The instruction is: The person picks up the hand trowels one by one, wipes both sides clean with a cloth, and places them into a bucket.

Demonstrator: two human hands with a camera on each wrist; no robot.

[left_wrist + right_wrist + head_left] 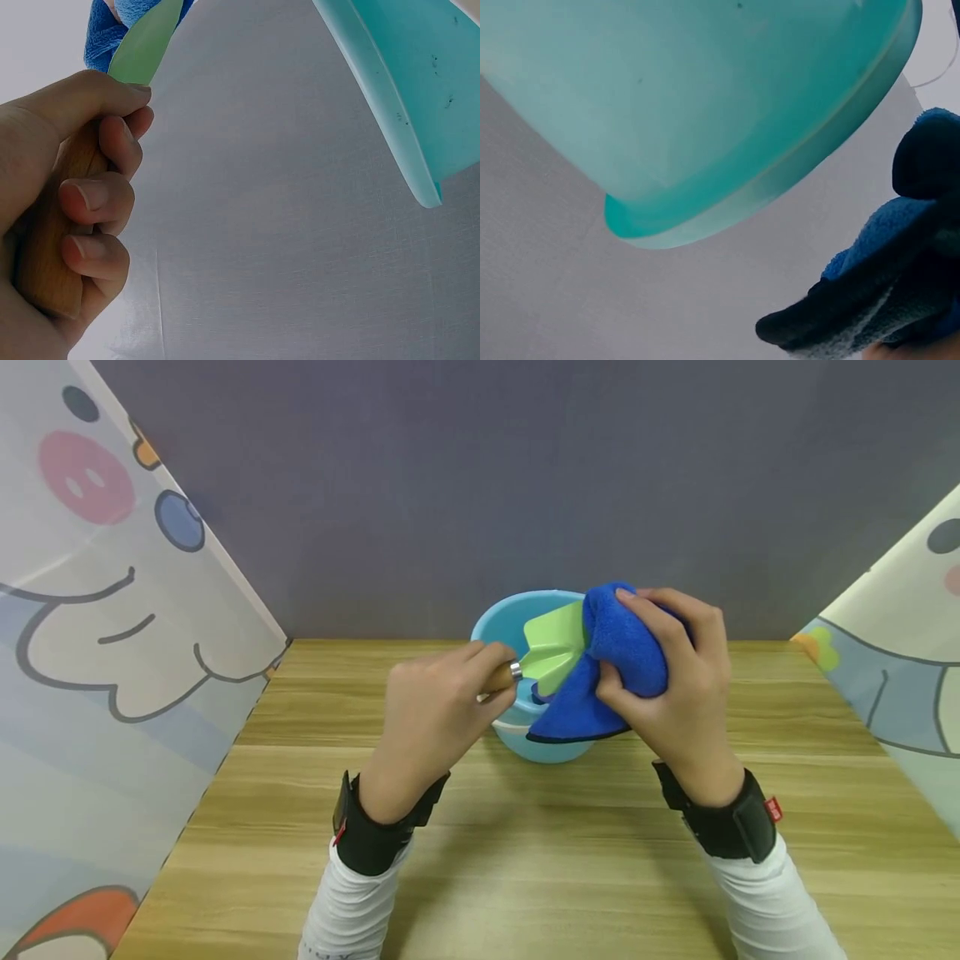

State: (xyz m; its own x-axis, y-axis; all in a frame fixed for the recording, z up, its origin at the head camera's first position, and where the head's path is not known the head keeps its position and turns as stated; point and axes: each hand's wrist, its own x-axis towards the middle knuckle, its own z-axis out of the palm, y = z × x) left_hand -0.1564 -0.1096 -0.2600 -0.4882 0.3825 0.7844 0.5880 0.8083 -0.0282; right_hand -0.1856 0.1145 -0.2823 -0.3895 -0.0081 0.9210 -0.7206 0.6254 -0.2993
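Observation:
My left hand (450, 693) grips the wooden handle of a light green garden trowel (551, 647), its fingers curled round the wood. The trowel's blade points right, over a light blue bucket (498, 618). In my right hand (686, 677) is a bunched blue towel (626, 643), wrapped over the blade's far end and hiding it. One dark-edged corner of the towel hangs down across the bucket's front rim. In the left wrist view, the handle (56, 232) lies along my palm, with the green blade (150, 45) rising to the towel.
The bucket stands at the back of a wood-grain table (330, 777), near a grey wall (480, 485). Something purple-blue (538, 693) shows partly inside it. Cartoon-printed panels (135, 693) flank both sides. Black bands (382, 827) circle both wrists over white sleeves.

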